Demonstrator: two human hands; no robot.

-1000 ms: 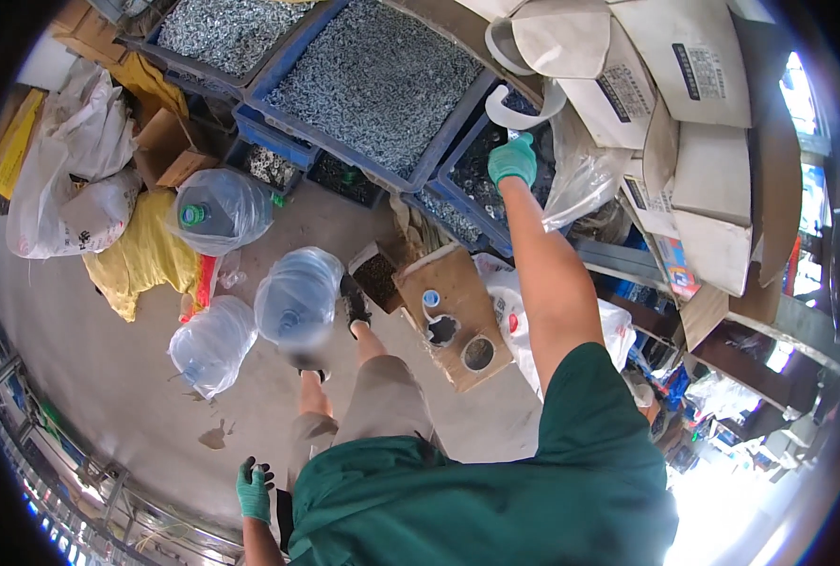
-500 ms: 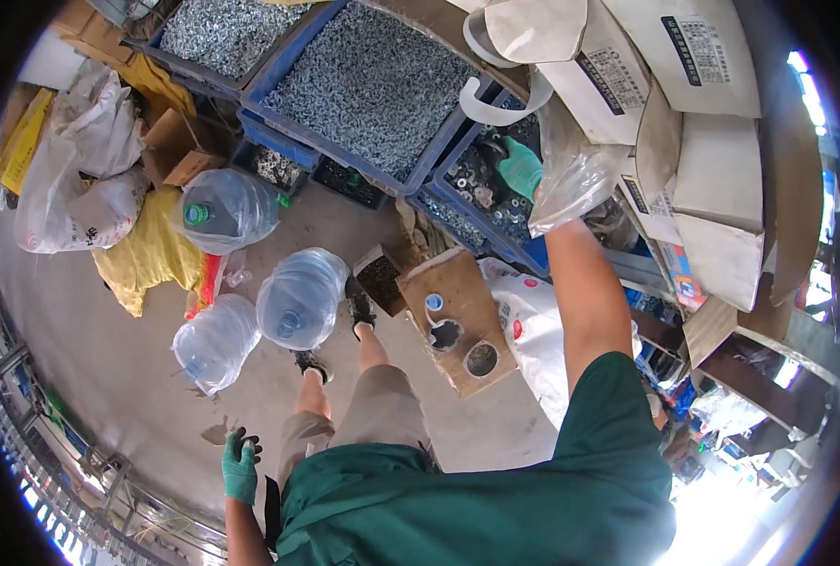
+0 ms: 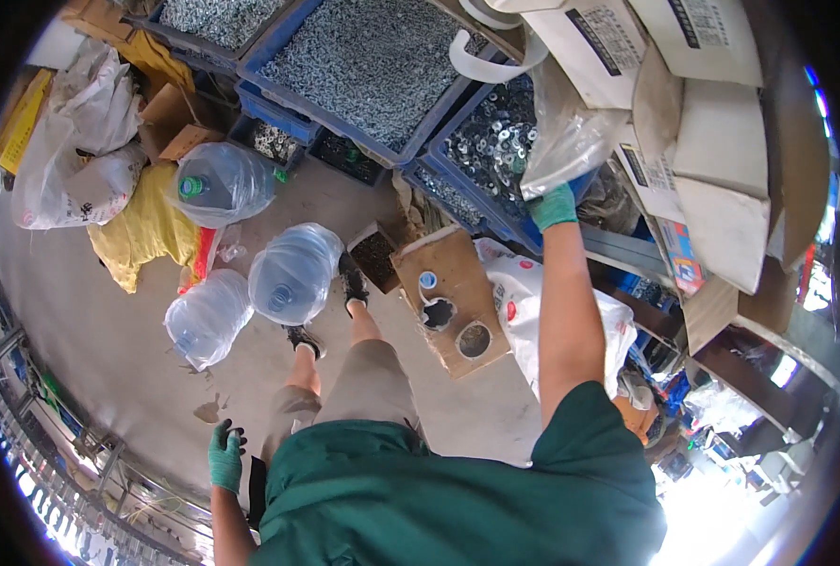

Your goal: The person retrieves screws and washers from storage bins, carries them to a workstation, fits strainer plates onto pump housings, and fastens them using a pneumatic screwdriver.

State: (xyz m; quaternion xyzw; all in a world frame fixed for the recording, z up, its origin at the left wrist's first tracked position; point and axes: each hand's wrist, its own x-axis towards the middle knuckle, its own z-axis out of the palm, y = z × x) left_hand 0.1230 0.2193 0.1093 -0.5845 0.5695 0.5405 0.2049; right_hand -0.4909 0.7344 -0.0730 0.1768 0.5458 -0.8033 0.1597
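My right hand (image 3: 556,208), in a green work glove, is at the near right edge of a blue bin (image 3: 436,162) of loose metal washers (image 3: 496,138). A clear plastic bag (image 3: 571,146) hangs over its fingers, so I cannot see whether they hold anything. Low on the left, my left hand (image 3: 224,459), gloved in green with dark fingertips, hangs beside my body. Its fingers are loosely bent and apart, with nothing visible in them.
A larger blue bin (image 3: 418,141) of small metal parts stands beyond. White cartons (image 3: 722,141) are stacked on the right. Wrapped water jugs (image 3: 292,274) and a brown cardboard box with holes (image 3: 453,297) lie on the floor near my feet. A white sack (image 3: 523,292) sits beside the box.
My right hand has drawn back toward me from over the washers to the bin's near edge, its fingers now behind the plastic bag. My left hand has shifted slightly left.
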